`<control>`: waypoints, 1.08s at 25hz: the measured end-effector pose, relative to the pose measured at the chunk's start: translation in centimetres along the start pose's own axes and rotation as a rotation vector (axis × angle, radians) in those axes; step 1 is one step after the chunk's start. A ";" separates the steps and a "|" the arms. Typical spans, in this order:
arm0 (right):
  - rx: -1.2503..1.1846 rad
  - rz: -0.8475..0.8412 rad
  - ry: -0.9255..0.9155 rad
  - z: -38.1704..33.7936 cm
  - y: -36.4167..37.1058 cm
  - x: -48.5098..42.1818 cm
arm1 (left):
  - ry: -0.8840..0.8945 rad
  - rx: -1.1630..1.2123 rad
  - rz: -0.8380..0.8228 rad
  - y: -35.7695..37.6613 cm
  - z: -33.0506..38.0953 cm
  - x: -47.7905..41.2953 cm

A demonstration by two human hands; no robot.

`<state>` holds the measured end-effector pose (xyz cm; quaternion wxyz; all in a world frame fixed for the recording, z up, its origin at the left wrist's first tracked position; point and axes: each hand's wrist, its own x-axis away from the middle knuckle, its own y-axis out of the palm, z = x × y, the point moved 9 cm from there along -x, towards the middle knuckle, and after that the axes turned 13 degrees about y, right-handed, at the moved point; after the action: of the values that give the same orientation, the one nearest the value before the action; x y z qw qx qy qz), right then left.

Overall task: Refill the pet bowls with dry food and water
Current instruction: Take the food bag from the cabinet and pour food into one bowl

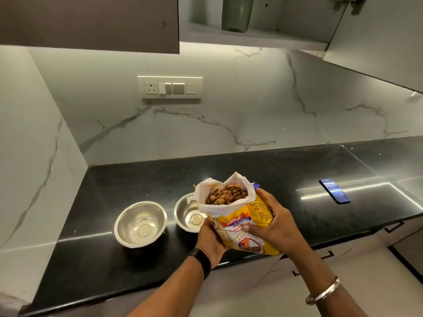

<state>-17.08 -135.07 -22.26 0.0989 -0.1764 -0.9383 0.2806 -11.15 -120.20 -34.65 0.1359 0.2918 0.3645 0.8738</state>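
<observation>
A yellow bag of dry pet food (pixel 242 227) stands open at the top, with brown kibble (pixel 225 195) showing inside its white lining. My left hand (pixel 211 242) grips the bag's lower left side. My right hand (pixel 273 223) holds its right side, thumb across the front label. Two steel bowls sit on the black counter (pixel 103 259): the left bowl (pixel 140 223) is fully visible with nothing in it, and the right bowl (pixel 188 213) is partly hidden behind the bag and shows no food.
A blue phone (pixel 334 190) lies flat on the counter to the right. A switch and socket panel (pixel 170 88) is on the marble backsplash. Wall cabinets (pixel 89 21) hang overhead, and a green vase (pixel 237 13) stands on an open shelf.
</observation>
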 end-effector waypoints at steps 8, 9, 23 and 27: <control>0.135 -0.102 0.116 2.0 -0.8 -0.3 | -0.187 0.030 0.005 1.0 -5.0 1.4; 0.162 -0.119 0.123 2.0 -0.6 -0.8 | -0.200 0.033 0.018 0.9 -5.5 1.2; 0.473 -0.318 0.200 -0.5 3.2 -5.7 | -0.271 -0.004 0.145 -1.8 -8.0 -0.5; 0.528 -0.341 0.214 -0.7 4.0 -6.1 | -0.285 0.014 0.111 -1.9 -8.6 -0.9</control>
<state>-10.18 -133.97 -24.50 0.2847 -0.0133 -0.8335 0.4733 -15.61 -124.13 -41.25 0.1358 0.4335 0.3308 0.8272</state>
